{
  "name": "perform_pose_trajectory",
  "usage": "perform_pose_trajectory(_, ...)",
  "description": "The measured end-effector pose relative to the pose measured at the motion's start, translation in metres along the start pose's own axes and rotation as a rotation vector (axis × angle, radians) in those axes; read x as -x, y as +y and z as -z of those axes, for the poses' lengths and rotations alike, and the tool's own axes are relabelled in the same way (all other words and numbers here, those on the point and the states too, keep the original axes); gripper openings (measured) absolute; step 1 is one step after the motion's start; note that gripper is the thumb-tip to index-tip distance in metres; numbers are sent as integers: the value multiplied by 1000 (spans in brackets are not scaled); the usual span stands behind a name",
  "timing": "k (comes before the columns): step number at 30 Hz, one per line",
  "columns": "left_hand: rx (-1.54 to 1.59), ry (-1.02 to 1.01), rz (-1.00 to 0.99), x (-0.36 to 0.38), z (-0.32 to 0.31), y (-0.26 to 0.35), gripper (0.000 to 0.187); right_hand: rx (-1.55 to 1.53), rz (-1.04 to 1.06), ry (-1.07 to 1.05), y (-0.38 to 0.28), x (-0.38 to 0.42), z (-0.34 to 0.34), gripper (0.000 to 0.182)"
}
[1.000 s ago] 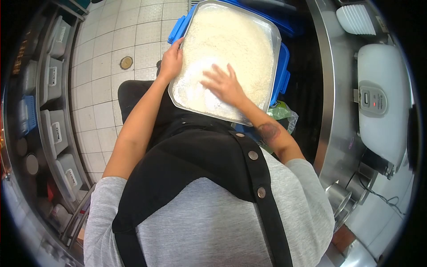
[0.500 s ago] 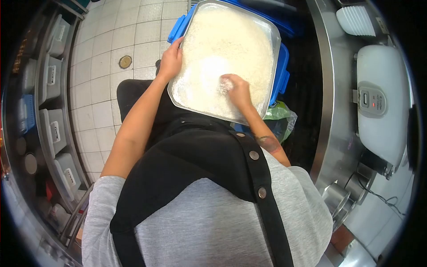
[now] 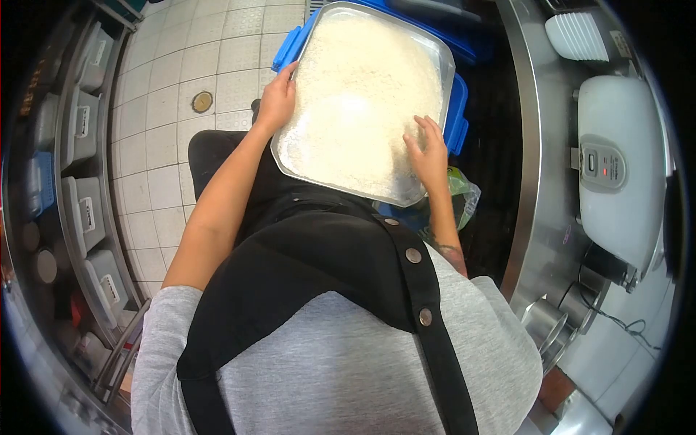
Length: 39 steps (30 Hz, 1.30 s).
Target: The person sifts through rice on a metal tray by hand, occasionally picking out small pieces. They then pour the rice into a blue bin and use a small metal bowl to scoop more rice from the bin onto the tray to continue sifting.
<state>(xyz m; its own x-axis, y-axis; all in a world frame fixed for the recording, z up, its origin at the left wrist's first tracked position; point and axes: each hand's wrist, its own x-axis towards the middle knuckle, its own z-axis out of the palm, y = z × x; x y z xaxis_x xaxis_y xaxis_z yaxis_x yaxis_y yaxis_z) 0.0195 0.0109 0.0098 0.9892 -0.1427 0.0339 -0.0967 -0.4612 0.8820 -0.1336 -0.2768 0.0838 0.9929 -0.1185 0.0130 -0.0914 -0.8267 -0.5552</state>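
Note:
A large metal tray (image 3: 410, 194) lies tilted slightly across the top of a blue-lidded tub, its near edge by my lap. Pale, coarse crumbs (image 3: 348, 123) cover its bottom almost to the walls. My left hand (image 3: 277, 100) grips the tray's left rim, with the fingers over the edge. Over the right part of the crumbs is my right hand (image 3: 429, 154), fingers spread apart and holding nothing. Its shadow falls on the crumbs beside the thumb.
Blue clip edges of the tub (image 3: 457, 116) stick out around the tray. A green plastic bag (image 3: 460, 190) lies below right. A steel counter (image 3: 533, 145) with a white rice cooker (image 3: 620, 174) runs along the right; shelves of grey bins (image 3: 85, 210) line the left.
My right hand has moved right, from the middle of the crumbs toward the tray's right wall, and its bunched fingers have spread. My left hand stays on the rim.

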Motion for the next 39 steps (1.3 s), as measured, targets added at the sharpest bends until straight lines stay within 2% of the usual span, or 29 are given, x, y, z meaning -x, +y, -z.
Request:
perform_pose_trajectory(2, -10, 2, -4, 0, -2, -2, 39, 45, -95, 251, 19, 11, -31, 66)
perform_pose_trajectory(4, 13, 49, -88, -1, -4, -7, 39, 127, -124, 224, 4, 24, -53, 72)
perform_pose_trajectory(7, 17, 26, -48, -1, -4, -6, 39, 288, -14, 138, -21, 30, -65, 71)
perform_pose_trajectory(9, 4, 14, -35, -1, -2, -6, 39, 145, 309, -22, -26, 22, -63, 64)
perform_pose_trajectory(12, 5, 1, -15, -1, -3, -3, 39, 207, 242, 37, -2, -22, -66, 63)
perform_pose_trajectory(13, 13, 1, -7, 0, -2, -4, 39, 145, 192, 181, -1, -36, -72, 62)
perform_pose_trajectory(14, 13, 7, -6, 0, -2, -4, 39, 144, 198, 179, -1, -44, -79, 62)
perform_pose_trajectory(16, 38, 40, -62, 0, -3, -4, 38, 147, 92, 330, -7, -54, -92, 61)
perform_pose_trajectory(18, 14, 27, -35, 0, -2, -4, 38, 163, 82, 336, -22, -48, -104, 58)
perform_pose_trajectory(20, -9, 11, -8, -1, -3, -4, 38, 164, 243, 162, -46, -29, -100, 49)
perform_pose_trajectory(21, 7, 15, -21, 0, -3, -5, 38, 164, 241, 162, -53, -19, -93, 49)
perform_pose_trajectory(23, 23, 20, -31, 1, -2, -5, 38, 31, 349, -83, -62, -4, -83, 40)
perform_pose_trajectory(24, 22, 16, -36, 1, -1, -3, 38, 30, 350, -85, -52, -4, -85, 40)
perform_pose_trajectory(26, 22, 13, -40, 2, 1, 0, 39, 31, 366, 47, -14, -4, -86, 35)
perform_pose_trajectory(28, 23, 1, -6, 2, 1, 1, 39, 20, 314, 211, -2, -15, -68, 34)
perform_pose_trajectory(30, 14, -19, 14, 1, 1, 1, 39, 37, 233, 211, 6, -23, -50, 36)
perform_pose_trajectory(32, 1, -27, 38, -1, 0, -1, 39, -124, -422, -53, -29, -35, -14, 38)
perform_pose_trajectory(33, 14, 0, -11, -1, -1, -2, 39, -426, -546, -181, -34, -40, -5, 39)
perform_pose_trajectory(34, 27, 26, -58, 1, -2, -4, 39, -425, -544, -187, -37, -41, 0, 39)
perform_pose_trajectory(36, 22, 28, -47, 1, -2, -5, 39, -763, -218, -190, -46, -37, 12, 40)
perform_pose_trajectory(39, 13, 4, -19, 1, 0, -1, 39, -761, -228, -178, -52, -40, 30, 40)
